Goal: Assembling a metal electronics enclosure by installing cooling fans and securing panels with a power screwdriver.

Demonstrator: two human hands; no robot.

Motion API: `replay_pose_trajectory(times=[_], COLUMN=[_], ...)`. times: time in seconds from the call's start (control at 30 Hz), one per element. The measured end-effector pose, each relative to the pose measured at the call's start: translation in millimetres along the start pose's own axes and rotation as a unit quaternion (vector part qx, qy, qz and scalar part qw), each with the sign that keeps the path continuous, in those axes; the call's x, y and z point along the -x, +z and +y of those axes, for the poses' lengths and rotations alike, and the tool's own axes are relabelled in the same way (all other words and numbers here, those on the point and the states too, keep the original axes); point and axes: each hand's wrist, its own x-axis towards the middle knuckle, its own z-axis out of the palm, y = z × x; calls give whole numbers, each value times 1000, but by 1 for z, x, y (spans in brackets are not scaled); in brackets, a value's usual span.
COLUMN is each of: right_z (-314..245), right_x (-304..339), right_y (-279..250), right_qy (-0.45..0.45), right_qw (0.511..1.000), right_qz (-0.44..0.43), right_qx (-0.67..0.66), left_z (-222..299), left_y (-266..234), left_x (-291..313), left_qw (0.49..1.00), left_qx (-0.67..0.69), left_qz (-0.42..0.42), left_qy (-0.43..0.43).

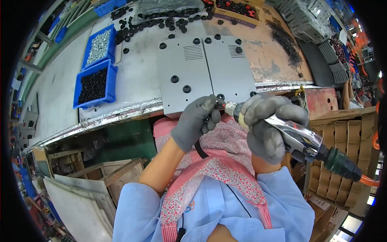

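Note:
My right hand (pixel 274 121), in a grey glove, is wrapped round a shiny air screwdriver (pixel 298 135). The driver's tip points left, toward my left hand (pixel 195 121), also gloved in grey. Thumb and forefinger of that hand are pinched on a small black piece (pixel 219 105) beside the tip; its exact kind is too small to tell. More black shows between the curled fingers. Just beyond both hands, two grey sheet-metal panels (pixel 186 64) (pixel 227 72) lie side by side with vent slots. Round black rubber feet (pixel 174 79) sit on them, one close to the driver tip.
At the left stand blue bins of silvery fasteners (pixel 86 56) and small black parts (pixel 111 95). Loose black feet (pixel 171 27) and a clear plastic bag (pixel 161 10) lie at the back. An orange air hose (pixel 369 181) trails right, over a divided cardboard box (pixel 342 141).

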Motion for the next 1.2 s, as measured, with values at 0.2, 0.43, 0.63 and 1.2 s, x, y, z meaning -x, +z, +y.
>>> replay_pose_trajectory(times=[0.2,0.43,0.63,1.2], right_z=[3,8,23,74], right_x=[-6,-7,0,15], right_y=[-7,-7,-7,-6], right_qy=[-27,0,73,243], right_qw=[999,999,997,969], right_qz=[11,16,23,17], right_qx=[-39,-35,18,-33], left_z=[4,-4,-12,-11], left_y=[-22,-46,-23,-22], left_x=[-9,-21,-24,-29], left_qw=[786,634,606,619], left_qx=[-498,-681,-747,-731], left_qz=[322,299,211,220], left_qy=[175,213,176,184])
